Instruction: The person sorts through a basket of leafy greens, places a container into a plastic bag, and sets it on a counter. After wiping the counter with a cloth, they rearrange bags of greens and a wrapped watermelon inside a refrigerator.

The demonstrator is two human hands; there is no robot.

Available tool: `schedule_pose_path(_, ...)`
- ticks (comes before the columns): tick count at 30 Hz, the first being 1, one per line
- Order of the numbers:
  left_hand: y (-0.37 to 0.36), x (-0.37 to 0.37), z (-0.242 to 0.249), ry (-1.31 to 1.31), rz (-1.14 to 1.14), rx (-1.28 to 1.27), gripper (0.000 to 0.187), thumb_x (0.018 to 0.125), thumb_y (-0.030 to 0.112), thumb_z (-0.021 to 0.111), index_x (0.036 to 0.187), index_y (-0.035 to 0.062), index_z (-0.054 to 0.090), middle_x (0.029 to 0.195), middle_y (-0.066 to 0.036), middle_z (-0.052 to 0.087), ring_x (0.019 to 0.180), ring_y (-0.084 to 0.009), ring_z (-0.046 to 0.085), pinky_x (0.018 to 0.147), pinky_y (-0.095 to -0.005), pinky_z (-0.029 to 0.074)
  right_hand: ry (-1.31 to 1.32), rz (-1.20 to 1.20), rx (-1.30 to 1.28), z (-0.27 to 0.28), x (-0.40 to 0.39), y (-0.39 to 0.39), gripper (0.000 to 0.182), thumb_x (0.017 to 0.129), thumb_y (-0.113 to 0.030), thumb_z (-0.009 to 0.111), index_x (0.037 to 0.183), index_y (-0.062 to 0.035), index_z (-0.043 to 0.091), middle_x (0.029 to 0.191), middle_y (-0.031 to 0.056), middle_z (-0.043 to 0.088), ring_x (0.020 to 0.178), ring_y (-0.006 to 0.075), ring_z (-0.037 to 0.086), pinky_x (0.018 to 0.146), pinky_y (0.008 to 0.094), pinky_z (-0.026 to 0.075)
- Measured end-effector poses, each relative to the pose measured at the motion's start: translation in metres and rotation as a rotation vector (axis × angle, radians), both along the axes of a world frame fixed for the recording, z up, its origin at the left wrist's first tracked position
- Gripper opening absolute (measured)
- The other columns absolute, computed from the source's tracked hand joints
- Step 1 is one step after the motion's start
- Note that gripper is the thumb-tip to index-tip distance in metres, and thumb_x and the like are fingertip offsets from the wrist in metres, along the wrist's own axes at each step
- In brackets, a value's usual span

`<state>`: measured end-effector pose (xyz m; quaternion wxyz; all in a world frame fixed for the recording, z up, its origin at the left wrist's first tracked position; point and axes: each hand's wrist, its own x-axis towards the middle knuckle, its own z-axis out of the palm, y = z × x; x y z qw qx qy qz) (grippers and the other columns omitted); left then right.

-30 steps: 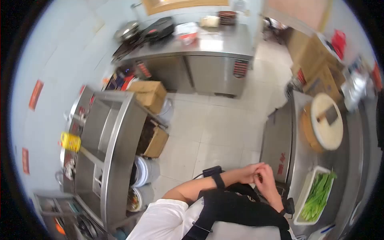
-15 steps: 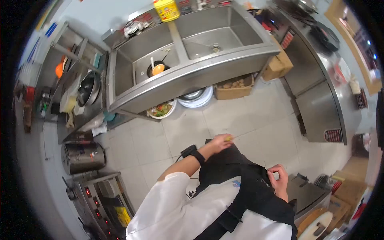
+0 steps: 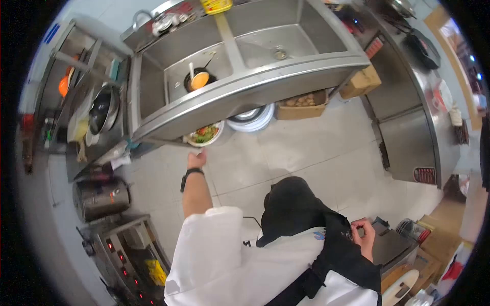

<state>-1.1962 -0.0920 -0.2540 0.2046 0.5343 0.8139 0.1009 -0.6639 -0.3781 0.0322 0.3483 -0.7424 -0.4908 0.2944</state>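
Observation:
My left hand [image 3: 197, 159], with a black band on its wrist, is stretched out to the near rim of a white bin [image 3: 220, 136] that holds green and red food scraps. Its fingers are small and blurred, and whether anything is in them cannot be seen. Beside the black apron [image 3: 291, 201], my right hand [image 3: 363, 237] is held close to the body with its fingers curled together. What these fingers pinch, if anything, is too small to make out.
A double steel sink [image 3: 250, 81] holds a dark pan with an orange bowl [image 3: 199, 80]. Beneath it are stacked white basins [image 3: 252, 121] and a cardboard box [image 3: 301, 111]. Left are a shelf, a steel pot [image 3: 101, 198] and a cooker with red lights; right, a steel counter [image 3: 408, 137].
My left hand has moved left and away from my body to the bin; the yellow-green bit seen in it earlier no longer shows. My right hand stays curled near the apron. The view has shifted slightly.

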Motion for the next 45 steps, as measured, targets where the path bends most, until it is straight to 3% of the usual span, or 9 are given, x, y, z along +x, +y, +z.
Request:
schedule_pose_path(8, 0.018, -0.028, -0.080, -0.907, 0.188, -0.015, 0.046, 0.087, 0.029, 0.035, 0.128, 0.0096, 0.033, 0.122, -0.011, 0.045, 0.113, -0.0228, 0.041, 0.095, -0.0314, 0.032, 0.023, 0.044, -0.103, 0.021, 0.007, 0.001, 0.010, 0.077, -0.010, 0.057, 0.085, -0.0046, 0.056, 0.077, 0.0087, 0.055, 0.075, 0.0242, 0.054, 0.067, 0.0321, 0.044)
schedule_pose_path(11, 0.050, 0.061, 0.078, 0.892, 0.008, -0.349, 0.041, 0.086, 0.026, 0.039, 0.123, 0.0086, 0.039, 0.125, -0.017, 0.041, 0.112, -0.0285, 0.042, 0.091, -0.0370, 0.037, 0.056, 0.091, -0.142, 0.018, 0.018, 0.002, 0.011, 0.079, -0.009, 0.056, 0.088, -0.0037, 0.055, 0.082, 0.0090, 0.054, 0.080, 0.0235, 0.053, 0.070, 0.0314, 0.043)
schedule_pose_path(15, 0.105, -0.013, 0.007, -0.302, 0.232, 0.403, 0.036, 0.084, 0.022, 0.040, 0.112, 0.0034, 0.049, 0.125, -0.022, 0.038, 0.110, -0.0334, 0.042, 0.088, -0.0451, 0.037, 0.057, 0.126, -0.175, 0.015, 0.042, -0.009, 0.013, 0.081, -0.010, 0.052, 0.092, -0.0031, 0.054, 0.086, 0.0098, 0.052, 0.084, 0.0231, 0.052, 0.072, 0.0302, 0.042)
schedule_pose_path(27, 0.092, 0.280, 0.107, 1.023, -0.532, -0.192, 0.040, 0.084, 0.032, 0.043, 0.111, 0.0051, 0.053, 0.116, -0.012, 0.051, 0.110, -0.0231, 0.045, 0.089, -0.0373, 0.034, 0.106, -0.071, -0.223, -0.061, 0.226, -0.066, 0.017, 0.081, -0.015, 0.053, 0.093, -0.0046, 0.058, 0.087, 0.0113, 0.056, 0.081, 0.0256, 0.055, 0.073, 0.0332, 0.044)
schedule_pose_path(30, 0.096, 0.344, 0.080, 1.218, -0.173, 0.683, 0.031, 0.080, 0.010, 0.040, 0.106, 0.0026, 0.055, 0.103, -0.018, 0.057, 0.094, -0.0306, 0.055, 0.079, -0.0359, 0.044, 0.110, -0.061, -0.251, -0.066, 0.294, -0.063, 0.016, 0.080, -0.013, 0.053, 0.092, -0.0043, 0.058, 0.089, 0.0122, 0.056, 0.083, 0.0259, 0.056, 0.072, 0.0331, 0.044)
schedule_pose_path(32, 0.124, 0.395, 0.110, 1.035, -1.204, -0.351, 0.023, 0.075, 0.009, 0.047, 0.093, 0.0040, 0.061, 0.089, -0.015, 0.062, 0.085, -0.0316, 0.059, 0.069, -0.0395, 0.047, 0.134, -0.042, -0.277, -0.063, 0.335, -0.064, 0.016, 0.080, -0.013, 0.053, 0.092, -0.0043, 0.057, 0.089, 0.0124, 0.056, 0.083, 0.0260, 0.056, 0.072, 0.0330, 0.044)
schedule_pose_path(35, 0.104, 0.545, 0.161, 0.383, -0.422, 0.165, 0.023, 0.068, 0.012, 0.059, 0.091, 0.0091, 0.059, 0.089, -0.014, 0.060, 0.081, -0.0313, 0.058, 0.069, -0.0397, 0.048, 0.142, -0.101, -0.185, -0.062, 0.404, -0.050, 0.015, 0.078, -0.010, 0.054, 0.091, -0.0043, 0.056, 0.087, 0.0125, 0.055, 0.081, 0.0257, 0.055, 0.070, 0.0327, 0.044)
schedule_pose_path(39, 0.095, 0.703, 0.190, 0.452, -0.702, 0.176, 0.079, 0.057, 0.028, 0.070, 0.127, 0.0209, 0.033, 0.133, -0.015, 0.026, 0.121, -0.0350, 0.027, 0.095, -0.0441, 0.028, 0.000, -0.176, 0.011, -0.064, 0.481, -0.028, 0.011, 0.076, -0.008, 0.054, 0.087, -0.0046, 0.056, 0.080, 0.0119, 0.054, 0.075, 0.0260, 0.053, 0.065, 0.0336, 0.043)
schedule_pose_path(45, 0.117, 0.848, 0.225, 0.132, -0.884, 0.118, 0.020, 0.082, 0.020, 0.044, 0.092, 0.0093, 0.058, 0.081, -0.018, 0.061, 0.082, -0.0344, 0.057, 0.075, -0.0428, 0.043, -0.046, -0.266, 0.127, -0.033, 0.599, 0.045, 0.009, 0.075, -0.004, 0.053, 0.083, -0.0040, 0.056, 0.079, 0.0117, 0.053, 0.071, 0.0249, 0.052, 0.063, 0.0321, 0.043)
